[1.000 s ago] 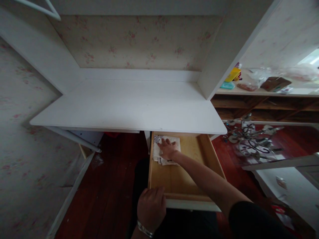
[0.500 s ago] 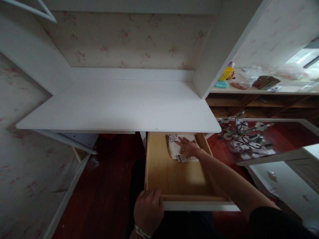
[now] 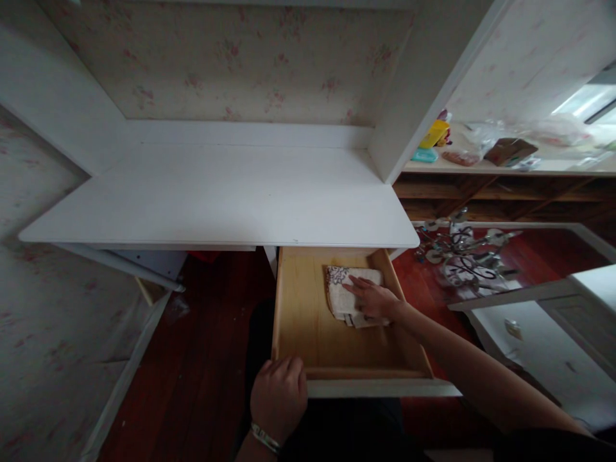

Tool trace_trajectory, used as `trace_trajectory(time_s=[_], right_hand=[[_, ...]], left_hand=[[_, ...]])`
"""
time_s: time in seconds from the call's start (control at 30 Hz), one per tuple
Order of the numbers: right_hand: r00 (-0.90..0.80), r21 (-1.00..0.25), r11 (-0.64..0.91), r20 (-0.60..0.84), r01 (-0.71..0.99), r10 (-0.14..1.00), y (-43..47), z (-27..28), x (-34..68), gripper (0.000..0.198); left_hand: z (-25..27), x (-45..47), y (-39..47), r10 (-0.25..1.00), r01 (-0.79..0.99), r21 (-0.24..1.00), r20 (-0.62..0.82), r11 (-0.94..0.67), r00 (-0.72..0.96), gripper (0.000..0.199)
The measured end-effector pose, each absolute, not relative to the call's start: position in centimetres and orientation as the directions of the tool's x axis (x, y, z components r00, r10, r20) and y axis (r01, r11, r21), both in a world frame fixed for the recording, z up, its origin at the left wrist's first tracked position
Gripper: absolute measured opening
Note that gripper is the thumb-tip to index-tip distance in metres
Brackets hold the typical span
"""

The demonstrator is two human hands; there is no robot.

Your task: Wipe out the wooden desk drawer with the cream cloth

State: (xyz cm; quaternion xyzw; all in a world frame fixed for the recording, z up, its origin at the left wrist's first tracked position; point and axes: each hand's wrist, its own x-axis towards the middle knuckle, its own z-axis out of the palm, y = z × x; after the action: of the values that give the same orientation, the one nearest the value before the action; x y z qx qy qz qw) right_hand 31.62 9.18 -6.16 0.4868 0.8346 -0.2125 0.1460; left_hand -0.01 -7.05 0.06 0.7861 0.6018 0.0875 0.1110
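Where the flowered wallpaper meets the floor on the left, a white desk top [image 3: 216,199] stretches across the middle of the view, with dark red floorboards [image 3: 192,359] showing beneath it. Just right of that gap, the left hand [image 3: 278,398], a bracelet [image 3: 262,437] at its wrist, rests on the near left corner of the pulled-out wooden drawer [image 3: 308,321], its fingers curled over the front edge; how firmly they grip is hard to judge from this angle. Further right, inside the drawer toward its back right corner, lies a folded pale cloth [image 3: 344,296] with a dark pattern along one end. The right hand [image 3: 373,300] lies flat on it, fingers stretched out and pressing down rather than closing around anything. Beyond the drawer's right wall, a tangle of dark curled metalwork [image 3: 466,256] sits on the floor, and above it a wooden shelf [image 3: 505,172] carries a yellow object [image 3: 434,133], a brown box [image 3: 510,151] and plastic bags.
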Motion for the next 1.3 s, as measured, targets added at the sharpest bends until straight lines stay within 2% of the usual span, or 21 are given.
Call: trace_trajectory(time_s=[0.17, 0.37, 0.57, 0.87, 1.03, 1.3], right_hand=[[-0.489, -0.242, 0.424, -0.432, 0.873, 0.758, 3.2, -5.5, 31.7, 0.081], [-0.456, -0.250, 0.381, -0.496, 0.890, 0.739, 1.1, -4.2, 30.6, 0.091], [-0.472, -0.196, 0.435, -0.487, 0.879, 0.734, 2.3, -3.9, 26.9, 0.096], [-0.532, -0.196, 0.502, -0.456, 0.842, 0.713, 3.0, -4.5, 16.3, 0.088], [-0.532, -0.167, 0.522, -0.475, 0.837, 0.701, 5.9, -5.1, 15.3, 0.091], [-0.462, -0.108, 0.466, -0.447, 0.878, 0.766, 12.8, -4.3, 15.1, 0.091]], left_hand=[[0.4, 0.1, -7.0, 0.959, 0.920, 0.296, -0.038, -0.257, 0.280, 0.022], [0.1, 0.0, -6.9, 0.956, 0.915, 0.288, 0.000, -0.281, 0.294, 0.023], [-0.1, 0.1, -7.0, 0.963, 0.915, 0.304, 0.041, -0.265, 0.265, 0.021], [-0.4, 0.1, -7.1, 0.968, 0.919, 0.304, 0.065, -0.251, 0.243, 0.019], [-0.6, 0.1, -7.2, 0.967, 0.925, 0.286, 0.120, -0.251, 0.225, 0.019], [-0.5, 0.0, -7.5, 0.969, 0.923, 0.302, 0.124, -0.240, 0.212, 0.019]])
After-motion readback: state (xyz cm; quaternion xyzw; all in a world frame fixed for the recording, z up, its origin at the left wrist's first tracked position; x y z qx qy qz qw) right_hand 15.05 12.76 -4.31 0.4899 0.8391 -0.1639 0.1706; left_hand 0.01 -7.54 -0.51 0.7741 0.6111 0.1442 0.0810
